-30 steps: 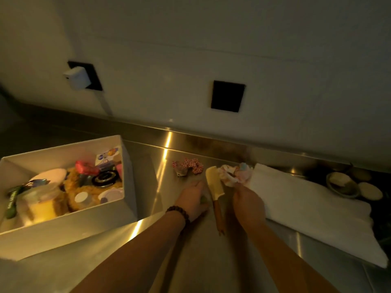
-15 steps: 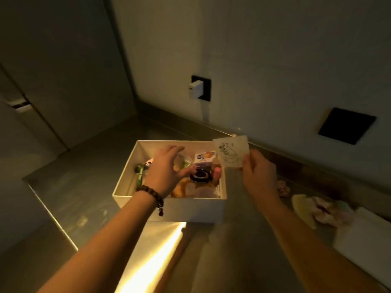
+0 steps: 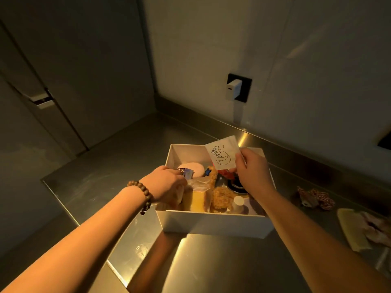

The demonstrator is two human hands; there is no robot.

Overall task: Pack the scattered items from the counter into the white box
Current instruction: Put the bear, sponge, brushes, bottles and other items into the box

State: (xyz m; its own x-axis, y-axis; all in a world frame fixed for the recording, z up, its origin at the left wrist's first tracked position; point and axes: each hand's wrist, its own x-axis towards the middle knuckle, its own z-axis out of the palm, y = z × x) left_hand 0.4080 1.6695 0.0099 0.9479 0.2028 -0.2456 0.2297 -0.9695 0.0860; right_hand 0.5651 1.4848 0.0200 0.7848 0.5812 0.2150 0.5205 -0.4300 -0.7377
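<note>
We see a white box on grey steel counter — a white card with a black line drawing, a yellow block, red-and-white checked cloth — and a brown bead bracelet.

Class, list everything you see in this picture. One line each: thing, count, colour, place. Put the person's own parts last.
white box: 1, white, on the counter, centre, open and nearly full
card with animal drawing: 1, white with black line drawing, held over the box's far right corner
round pad: 1, pale pink, in the box, far left
yellow block in clear wrap: 1, yellow, in the box, near side
red-and-white cloth item: 1, on the counter right of the box
spatula: 1, cream, far right on the counter
charger: 1, white, in the wall socket
counter: 1, steel
bead bracelet: 1, brown, left wrist
left hand: 1, inside the box's left side
right hand: 1, pinches the card
</note>
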